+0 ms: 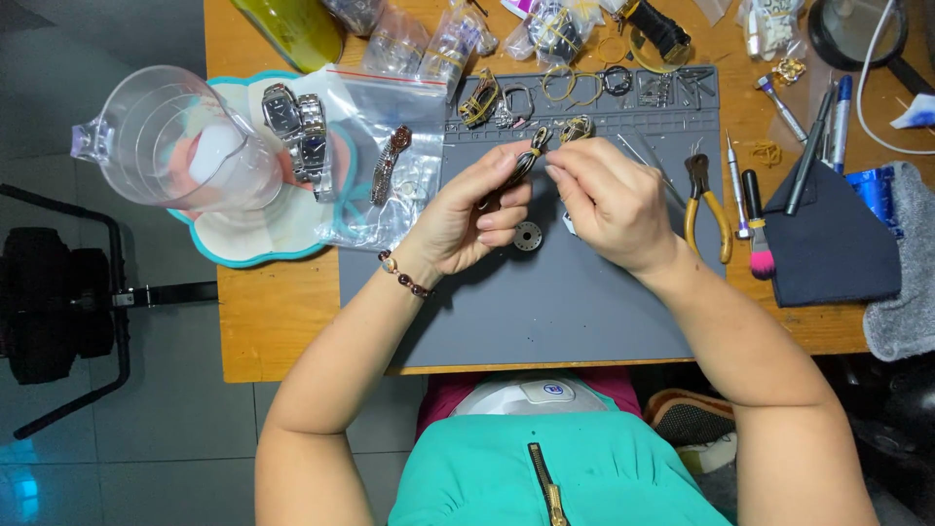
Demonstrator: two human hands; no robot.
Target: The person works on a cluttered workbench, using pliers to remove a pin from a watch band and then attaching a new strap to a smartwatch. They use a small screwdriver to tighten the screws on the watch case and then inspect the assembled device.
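Grey silicone mat [545,302] is laid on the wooden surface [282,321], nearest the body; both hands are raised just above its middle. The left hand [467,219] is closed, its grip pinching a dark watch strap [521,166] with gold-coloured trim, the strap running up and to the right from the fingers. The right hand [609,205] is brought against the strap's upper end, fingertips pressed together there; whether a small tool or pin is pinched between them cannot be told. A small round spool-like part [527,236] lies on the mat just below the left hand.

Judgement: the step is best done with the strap held steady by the left grip and kept low over the mat, so that a dropped part lands on it.

To the right, yellow-handled pliers [709,200] and a pink-tipped brush [758,234] lie beside a dark cloth [833,244]. To the left, two steel watches [297,131] rest on clear bags near a clear plastic jug [175,136]. At the far edge, small bags and loose rings are cut off by the frame; their contents are too small to make out.
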